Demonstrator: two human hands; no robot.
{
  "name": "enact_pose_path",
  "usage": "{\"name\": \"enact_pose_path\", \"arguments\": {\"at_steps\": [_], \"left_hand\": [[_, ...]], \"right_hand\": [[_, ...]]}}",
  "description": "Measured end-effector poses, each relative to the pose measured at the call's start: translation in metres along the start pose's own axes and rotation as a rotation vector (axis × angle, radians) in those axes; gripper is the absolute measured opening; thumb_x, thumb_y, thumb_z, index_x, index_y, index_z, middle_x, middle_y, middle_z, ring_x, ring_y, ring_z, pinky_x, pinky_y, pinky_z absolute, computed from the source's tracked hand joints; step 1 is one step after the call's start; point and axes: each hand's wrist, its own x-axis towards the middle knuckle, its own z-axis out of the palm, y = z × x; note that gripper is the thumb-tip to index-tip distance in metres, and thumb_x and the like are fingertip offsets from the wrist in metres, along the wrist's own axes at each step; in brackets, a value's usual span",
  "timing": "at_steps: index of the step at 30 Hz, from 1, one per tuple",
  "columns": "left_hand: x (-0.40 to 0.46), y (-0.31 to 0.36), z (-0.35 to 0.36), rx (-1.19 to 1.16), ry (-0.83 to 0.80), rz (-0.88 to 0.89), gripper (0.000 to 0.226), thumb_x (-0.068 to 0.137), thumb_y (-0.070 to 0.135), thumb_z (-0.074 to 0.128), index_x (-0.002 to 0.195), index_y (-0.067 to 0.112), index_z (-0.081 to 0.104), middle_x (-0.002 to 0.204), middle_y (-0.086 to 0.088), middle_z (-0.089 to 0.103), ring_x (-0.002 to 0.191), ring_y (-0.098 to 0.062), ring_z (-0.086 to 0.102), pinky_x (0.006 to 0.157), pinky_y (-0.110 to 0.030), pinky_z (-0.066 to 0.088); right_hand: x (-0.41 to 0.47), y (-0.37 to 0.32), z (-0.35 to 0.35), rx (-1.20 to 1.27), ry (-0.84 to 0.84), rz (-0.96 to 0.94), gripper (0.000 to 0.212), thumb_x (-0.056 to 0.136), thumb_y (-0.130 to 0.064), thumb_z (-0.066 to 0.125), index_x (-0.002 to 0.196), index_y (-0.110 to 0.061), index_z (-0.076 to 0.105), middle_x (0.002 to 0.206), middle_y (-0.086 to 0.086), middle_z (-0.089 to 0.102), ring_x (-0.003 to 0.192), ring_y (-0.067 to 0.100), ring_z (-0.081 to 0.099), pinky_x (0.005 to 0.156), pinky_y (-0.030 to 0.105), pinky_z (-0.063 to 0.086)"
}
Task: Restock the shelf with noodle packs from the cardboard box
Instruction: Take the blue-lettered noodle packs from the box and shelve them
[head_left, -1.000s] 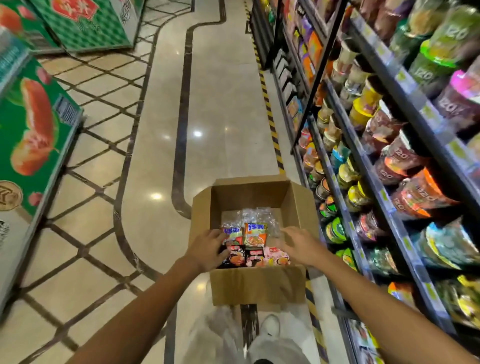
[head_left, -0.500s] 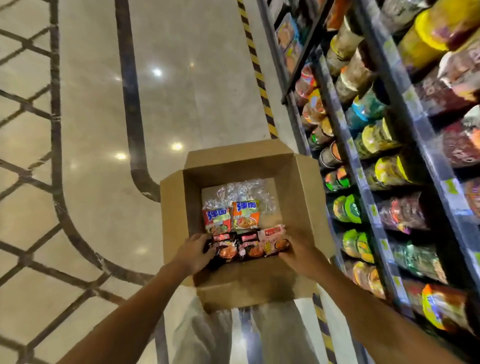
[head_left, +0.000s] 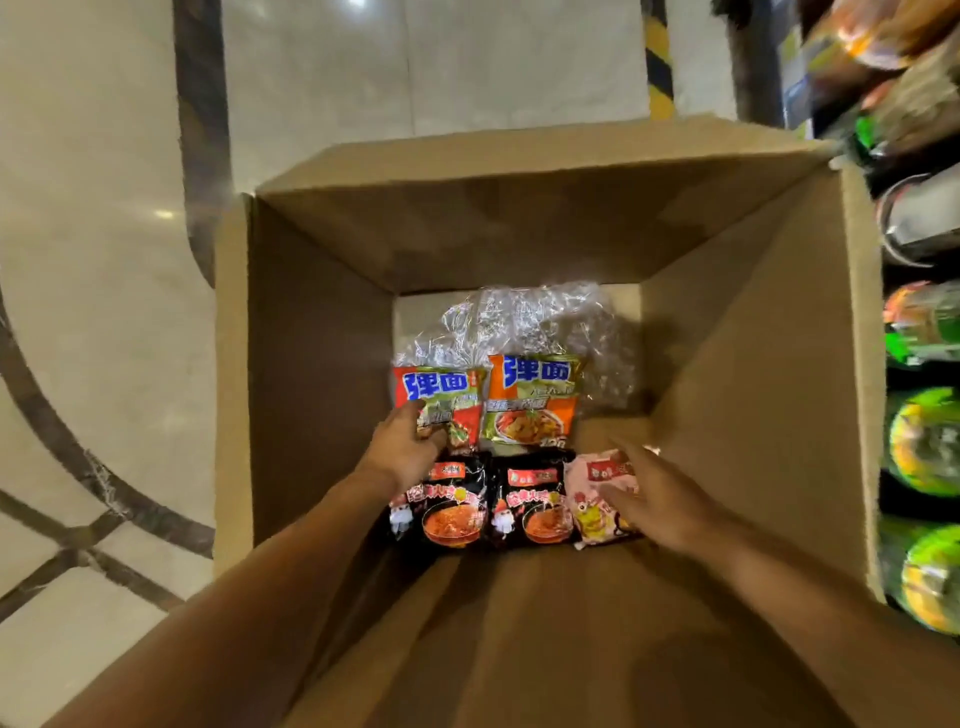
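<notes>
Now, with your left hand (head_left: 402, 449) curling onto the orange noodle pack (head_left: 439, 402) mid-floor of the cardboard box (head_left: 753, 374) and your right hand (head_left: 657, 499) spread flat, holding nothing, on the pink pack (head_left: 597, 499) by the near wall, pinch each pack's edge before lifting.

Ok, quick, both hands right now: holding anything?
Left hand: fingers on the left orange noodle pack; whether it grips cannot be told.
Right hand: open, fingers spread over the pink noodle pack, nothing held.

Open cardboard box (head_left: 311, 374), five noodle packs (head_left: 530, 400) flat inside, shelf (head_left: 914, 218) right
</notes>
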Motion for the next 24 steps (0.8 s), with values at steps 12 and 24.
{"name": "enact_pose_path", "arguments": {"at_steps": [12, 24], "left_hand": [[0.135, -0.051, 0.049, -0.252, 0.103, -0.255, 0.057, 0.076, 0.04, 0.075, 0.125, 0.018, 0.056, 0.116, -0.001, 0.067, 0.108, -0.023, 0.064, 0.098, -0.034, 0.047], [0.149, -0.058, 0.069, -0.14, 0.269, -0.338, 0.077, 0.071, 0.029, 0.088, 0.128, 0.008, 0.041, 0.129, -0.021, 0.057, 0.117, -0.042, 0.056, 0.101, -0.049, 0.047]], "right_hand": [[0.1, 0.036, 0.073, 0.127, 0.024, -0.084, 0.067, 0.097, -0.029, 0.061, 0.153, -0.035, 0.025, 0.145, -0.008, 0.052, 0.129, 0.015, 0.052, 0.096, 0.026, 0.042], [0.108, 0.057, 0.087, 0.181, 0.115, -0.013, 0.06, 0.097, -0.027, 0.057, 0.151, -0.032, 0.033, 0.141, -0.009, 0.055, 0.13, 0.009, 0.049, 0.108, 0.03, 0.042]]}}
